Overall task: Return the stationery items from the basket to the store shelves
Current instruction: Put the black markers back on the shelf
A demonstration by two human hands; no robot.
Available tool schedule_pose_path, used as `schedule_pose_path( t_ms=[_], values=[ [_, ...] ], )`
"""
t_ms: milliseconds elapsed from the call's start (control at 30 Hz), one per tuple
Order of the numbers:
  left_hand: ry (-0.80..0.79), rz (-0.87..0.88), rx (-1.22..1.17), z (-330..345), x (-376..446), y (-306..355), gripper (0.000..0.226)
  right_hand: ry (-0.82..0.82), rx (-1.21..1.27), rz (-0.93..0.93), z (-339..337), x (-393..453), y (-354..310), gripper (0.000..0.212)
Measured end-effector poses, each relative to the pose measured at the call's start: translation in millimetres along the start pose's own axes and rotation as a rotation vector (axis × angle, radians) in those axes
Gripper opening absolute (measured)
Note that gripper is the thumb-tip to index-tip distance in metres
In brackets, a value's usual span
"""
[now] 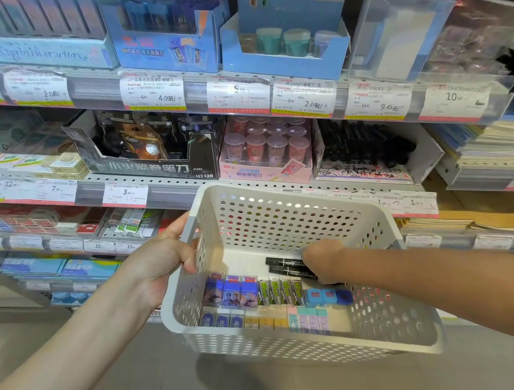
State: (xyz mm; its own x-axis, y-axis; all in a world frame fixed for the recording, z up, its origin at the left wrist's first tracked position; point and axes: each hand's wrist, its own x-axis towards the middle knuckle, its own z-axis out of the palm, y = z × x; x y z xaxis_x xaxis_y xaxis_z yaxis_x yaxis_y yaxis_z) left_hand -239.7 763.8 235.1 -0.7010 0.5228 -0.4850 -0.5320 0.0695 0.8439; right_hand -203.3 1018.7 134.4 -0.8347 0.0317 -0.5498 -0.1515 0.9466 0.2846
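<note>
My left hand [164,258] grips the left rim of a white perforated basket [268,343], holding it up in front of the shelves. My right hand [324,261] reaches down inside the basket and its fingers curl round black marker pens [285,266] lying on the basket floor. Along the near side of the basket lie rows of small stationery: blue sharpeners [231,291], green-and-black lead packs [280,292], small blue items [327,297] and pastel erasers [309,320]. A white shelf box of matching black markers [367,145] stands on the middle shelf, above the basket.
Shelves carry a black sharpener display box [148,155], a pink box of cup-shaped sharpeners [265,152] and blue display boxes [283,43] higher up. Price labels [153,89] line the shelf edges. Notebooks [499,146] are stacked at the right. Grey floor lies below.
</note>
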Motion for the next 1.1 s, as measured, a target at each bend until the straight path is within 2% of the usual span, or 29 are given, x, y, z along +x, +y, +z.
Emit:
schedule_pose_path(
  t_ms=[100, 633, 1100],
  values=[
    [-0.007, -0.008, 0.000, -1, 0, -1, 0.082, 0.001, 0.057, -0.004, 5, 3, 1, 0.030],
    [-0.037, -0.010, -0.014, -4, 0, 0, 0.081, -0.092, 0.045, -0.050, 3, 3, 4, 0.031],
    [-0.042, -0.014, 0.014, 1, 4, 4, 0.081, -0.098, -0.100, -0.056, -12, -7, 16, 0.042]
  ],
)
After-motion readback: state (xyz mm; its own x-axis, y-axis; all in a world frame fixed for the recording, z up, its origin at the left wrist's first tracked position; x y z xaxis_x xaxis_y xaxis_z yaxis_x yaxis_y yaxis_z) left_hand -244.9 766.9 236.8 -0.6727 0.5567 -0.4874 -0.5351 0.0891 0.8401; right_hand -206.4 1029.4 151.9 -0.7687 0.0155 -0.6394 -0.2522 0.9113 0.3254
